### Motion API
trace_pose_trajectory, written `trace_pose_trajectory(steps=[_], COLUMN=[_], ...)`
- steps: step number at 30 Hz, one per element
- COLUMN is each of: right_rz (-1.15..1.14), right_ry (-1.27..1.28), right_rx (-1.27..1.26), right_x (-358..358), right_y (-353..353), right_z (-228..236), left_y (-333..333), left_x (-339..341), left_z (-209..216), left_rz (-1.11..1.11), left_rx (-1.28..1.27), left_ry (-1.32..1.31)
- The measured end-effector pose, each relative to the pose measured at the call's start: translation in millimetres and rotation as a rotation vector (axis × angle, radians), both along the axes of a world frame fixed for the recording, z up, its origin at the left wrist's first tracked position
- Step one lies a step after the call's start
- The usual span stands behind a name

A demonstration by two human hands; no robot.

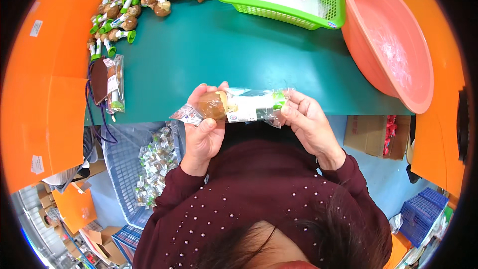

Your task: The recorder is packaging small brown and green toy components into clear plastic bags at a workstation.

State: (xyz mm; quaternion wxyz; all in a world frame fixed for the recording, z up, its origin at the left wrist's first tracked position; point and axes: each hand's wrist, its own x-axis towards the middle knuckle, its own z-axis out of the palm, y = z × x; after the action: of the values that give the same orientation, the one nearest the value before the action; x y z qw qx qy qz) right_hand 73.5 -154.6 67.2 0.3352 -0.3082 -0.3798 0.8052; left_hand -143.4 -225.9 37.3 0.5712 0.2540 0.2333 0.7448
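Cropped and Covered

I lose the green basket point(281, 16) and brown-headed toys point(162, 9) past the upper edge. The right hand point(309, 117) covers one end of the clear bag point(247, 103). Packets point(153, 170) in the blue crate point(118, 169) are too small to count.

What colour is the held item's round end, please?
The round end is brown; the head view shows it.

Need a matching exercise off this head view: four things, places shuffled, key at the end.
Things
1. wrapped brown-and-green piece
2. green basket
3. salmon-pink basin
4. pale blue basket

Places
A. lower than the tabletop, toward the picture's left
B. held between the left hand and the right hand
C. at the right end of the tabletop
D. far side of the tabletop, slightly right of centre

Pairs: 1-B, 2-D, 3-C, 4-A
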Motion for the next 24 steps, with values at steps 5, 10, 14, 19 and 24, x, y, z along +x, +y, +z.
trace_pose_trajectory(steps=[5, 10, 14, 19, 24], right_rz=[0.017, -0.135, -0.226, -0.214, -0.148], right_ry=[-0.048, -0.2, -0.232, -0.255, -0.045], right_rx=[0.175, 0.394, 0.412, 0.269, -0.041], right_x=[-12, -22, -21, -21, -20], right_y=[-4, -2, 2, 3, 12], right_z=[15, 4, -6, -2, 10], left_y=[-1, 2, 5, 3, -1], left_x=[-21, -19, -25, -22, -24], left_z=[-5, 11, 15, 11, 16], left_rz=[-0.061, -0.088, -0.075, -0.036, 0.079], left_rx=[0.102, -0.106, -0.201, -0.152, -0.329], left_ry=[0.054, 0.182, 0.535, 0.477, 0.328])
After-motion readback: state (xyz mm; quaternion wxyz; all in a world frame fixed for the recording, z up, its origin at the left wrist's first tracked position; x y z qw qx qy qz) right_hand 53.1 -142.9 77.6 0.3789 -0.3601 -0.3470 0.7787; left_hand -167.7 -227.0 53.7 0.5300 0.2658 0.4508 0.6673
